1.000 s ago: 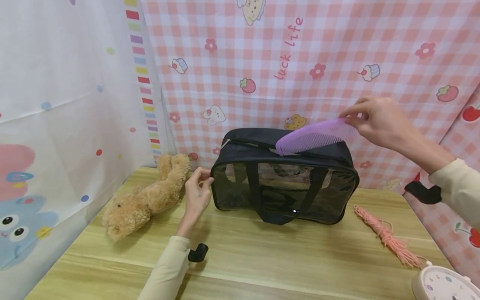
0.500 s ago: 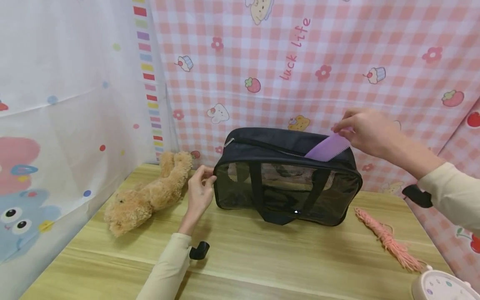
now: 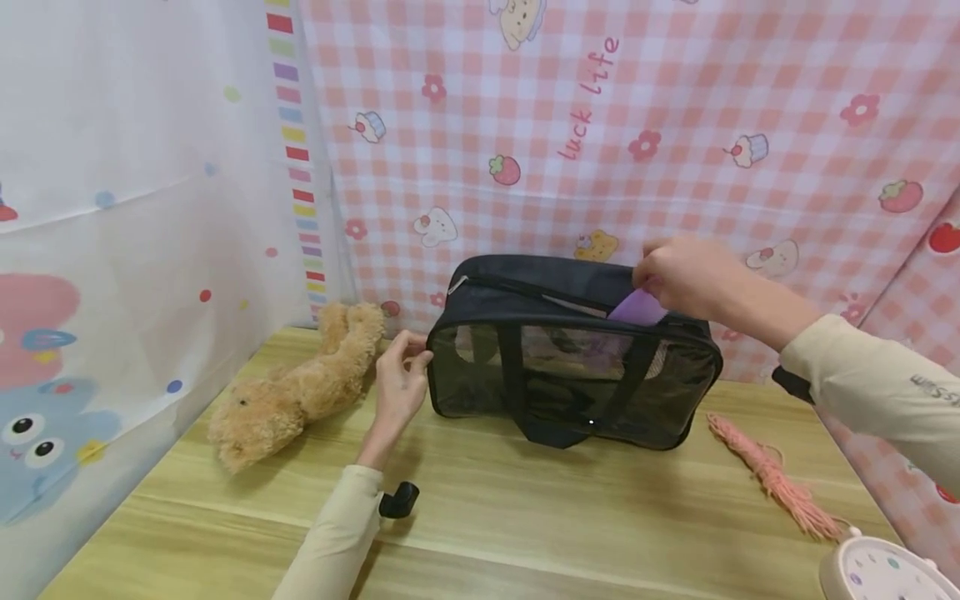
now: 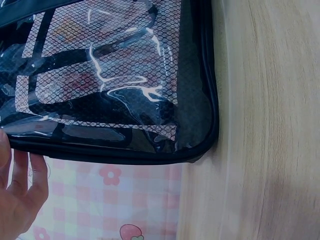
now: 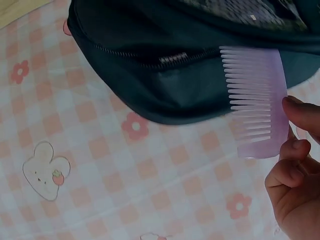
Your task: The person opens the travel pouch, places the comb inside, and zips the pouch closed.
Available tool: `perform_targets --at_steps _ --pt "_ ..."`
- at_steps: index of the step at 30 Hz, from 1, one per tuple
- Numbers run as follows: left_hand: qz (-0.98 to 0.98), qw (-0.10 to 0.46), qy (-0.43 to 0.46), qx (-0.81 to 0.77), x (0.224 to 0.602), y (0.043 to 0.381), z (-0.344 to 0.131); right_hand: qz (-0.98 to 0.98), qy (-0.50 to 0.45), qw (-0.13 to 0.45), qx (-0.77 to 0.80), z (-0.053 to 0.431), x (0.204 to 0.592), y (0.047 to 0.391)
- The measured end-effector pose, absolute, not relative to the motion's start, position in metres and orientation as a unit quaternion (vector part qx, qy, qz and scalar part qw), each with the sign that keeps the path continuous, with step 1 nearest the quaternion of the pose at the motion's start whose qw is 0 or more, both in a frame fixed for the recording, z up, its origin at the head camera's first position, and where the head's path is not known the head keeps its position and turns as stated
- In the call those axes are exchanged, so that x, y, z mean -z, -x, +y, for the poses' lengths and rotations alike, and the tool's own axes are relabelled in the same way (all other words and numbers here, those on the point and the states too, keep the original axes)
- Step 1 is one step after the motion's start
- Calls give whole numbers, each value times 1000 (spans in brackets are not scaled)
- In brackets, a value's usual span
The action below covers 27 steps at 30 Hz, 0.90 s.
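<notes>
A black bag (image 3: 480, 375) with see-through front and top zipper stands upright on the table, its zipper open along the top. My right hand (image 3: 686, 275) pinches a purple comb (image 3: 637, 308) by its spine near one end. The comb's other end is down inside the zipper opening, hidden by the bag; in the right wrist view the teeth (image 5: 250, 90) show outside the opening. My left hand (image 3: 401, 379) pinches the bag's left side edge, and in the left wrist view its fingers (image 4: 37, 180) lie along the black piping.
Left of the bag a tan plush toy (image 3: 300, 396) lies on the wooden table (image 3: 480, 517). To the right are a bundle of pink cord (image 3: 776, 475) and a pale round clock (image 3: 877, 567) at the front corner. A checked cloth (image 3: 637, 100) hangs behind.
My right hand has moved left and down, and the comb has gone from lying above the bag to mostly inside its opening. My left hand has stayed at the bag's edge.
</notes>
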State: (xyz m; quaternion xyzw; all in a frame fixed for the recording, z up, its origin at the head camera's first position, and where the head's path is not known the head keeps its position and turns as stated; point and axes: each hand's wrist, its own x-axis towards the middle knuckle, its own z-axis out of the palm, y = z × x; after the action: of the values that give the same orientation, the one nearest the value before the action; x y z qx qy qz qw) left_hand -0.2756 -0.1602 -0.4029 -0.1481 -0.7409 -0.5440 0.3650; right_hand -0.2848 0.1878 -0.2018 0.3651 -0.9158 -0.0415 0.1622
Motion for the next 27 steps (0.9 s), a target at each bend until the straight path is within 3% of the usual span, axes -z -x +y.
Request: perform_targets --at_steps 12,27 --pt "-745 371 143 535 374 249 -148 -916 -370 147 50 190 229 290" --pt "-741 375 154 536 376 251 -149 -928 -354 114 21 194 230 285"
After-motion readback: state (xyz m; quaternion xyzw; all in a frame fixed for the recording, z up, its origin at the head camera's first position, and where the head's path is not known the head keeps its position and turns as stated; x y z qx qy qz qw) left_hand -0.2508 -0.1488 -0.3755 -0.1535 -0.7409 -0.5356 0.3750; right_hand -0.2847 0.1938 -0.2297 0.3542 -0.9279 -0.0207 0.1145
